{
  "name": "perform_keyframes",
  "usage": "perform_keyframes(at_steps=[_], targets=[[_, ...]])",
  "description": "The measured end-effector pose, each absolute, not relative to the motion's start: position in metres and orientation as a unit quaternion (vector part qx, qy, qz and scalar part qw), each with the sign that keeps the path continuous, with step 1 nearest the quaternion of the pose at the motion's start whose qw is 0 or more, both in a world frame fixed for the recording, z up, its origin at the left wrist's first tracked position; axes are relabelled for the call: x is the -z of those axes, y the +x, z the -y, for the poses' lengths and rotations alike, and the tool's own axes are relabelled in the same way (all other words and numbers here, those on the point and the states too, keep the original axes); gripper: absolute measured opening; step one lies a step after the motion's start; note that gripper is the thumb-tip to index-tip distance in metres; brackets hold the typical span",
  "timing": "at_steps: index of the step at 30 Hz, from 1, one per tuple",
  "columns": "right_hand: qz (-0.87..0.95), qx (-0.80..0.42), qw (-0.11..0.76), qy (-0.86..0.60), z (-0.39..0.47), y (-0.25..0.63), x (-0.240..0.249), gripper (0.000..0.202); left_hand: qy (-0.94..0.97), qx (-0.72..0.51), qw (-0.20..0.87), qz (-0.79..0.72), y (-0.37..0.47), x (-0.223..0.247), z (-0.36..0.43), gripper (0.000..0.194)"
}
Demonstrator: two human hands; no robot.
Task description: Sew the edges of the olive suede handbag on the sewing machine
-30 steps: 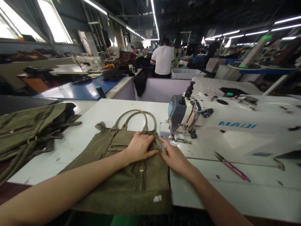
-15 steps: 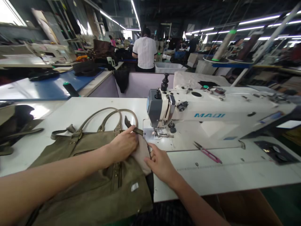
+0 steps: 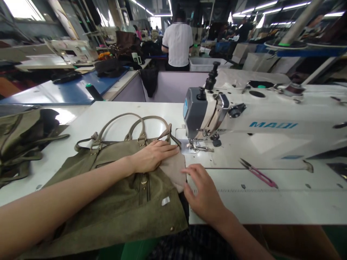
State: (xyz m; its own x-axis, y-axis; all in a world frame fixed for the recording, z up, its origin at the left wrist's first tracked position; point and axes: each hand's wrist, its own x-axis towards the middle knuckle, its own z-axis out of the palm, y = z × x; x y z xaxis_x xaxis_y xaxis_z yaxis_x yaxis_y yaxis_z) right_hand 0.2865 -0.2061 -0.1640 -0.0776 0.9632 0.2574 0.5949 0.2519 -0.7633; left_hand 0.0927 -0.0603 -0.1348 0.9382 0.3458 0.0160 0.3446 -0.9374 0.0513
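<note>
An olive-green handbag (image 3: 108, 213) with two looped handles lies on the white sewing table, its lower part reaching over the front edge. My left hand (image 3: 151, 155) rests flat on its upper right part, fingers stretched over a beige fabric panel (image 3: 175, 171). At that panel's right edge is my right hand (image 3: 202, 191), thumb and forefinger apart, with nothing visible between them. The sewing machine (image 3: 200, 115) stands just beyond, and its lit presser foot (image 3: 193, 146) is close to the bag's upper right corner, apart from it.
Pink-handled thread snips (image 3: 258, 173) lie on the table right of my right hand. More olive bags (image 3: 24, 141) are piled at the left. A dark thread cone (image 3: 93, 92) stands by the blue table (image 3: 78, 86). A person in a white shirt (image 3: 177, 47) stands behind the partition.
My view has shifted right and down. My left hand has flattened on the bag, and the strap end near it has moved. My right hand's fingers have opened off the panel's edge.
</note>
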Motion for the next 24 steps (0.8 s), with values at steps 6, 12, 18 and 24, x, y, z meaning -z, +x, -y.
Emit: perform_keyframes(at_steps=[6, 12, 18, 24], targets=[[0.792, -0.243, 0.299, -0.474, 0.224, 0.292, 0.156, 0.019, 0.944, -0.057, 0.038, -0.322, 0.123, 0.14, 0.062, 0.027], [0.823, -0.165, 0.35, -0.416, 0.233, 0.296, 0.166, 0.024, 0.926, -0.085, 0.014, -0.367, 0.129, 0.159, 0.061, 0.045], [0.828, -0.08, 0.379, -0.405, 0.248, 0.299, 0.174, 0.027, 0.924, -0.077, 0.122, -0.353, 0.13, 0.154, 0.047, 0.041], [0.827, -0.093, 0.365, -0.417, 0.249, 0.296, 0.173, 0.033, 0.914, -0.075, 0.121, -0.381, 0.134, 0.155, 0.049, 0.046]])
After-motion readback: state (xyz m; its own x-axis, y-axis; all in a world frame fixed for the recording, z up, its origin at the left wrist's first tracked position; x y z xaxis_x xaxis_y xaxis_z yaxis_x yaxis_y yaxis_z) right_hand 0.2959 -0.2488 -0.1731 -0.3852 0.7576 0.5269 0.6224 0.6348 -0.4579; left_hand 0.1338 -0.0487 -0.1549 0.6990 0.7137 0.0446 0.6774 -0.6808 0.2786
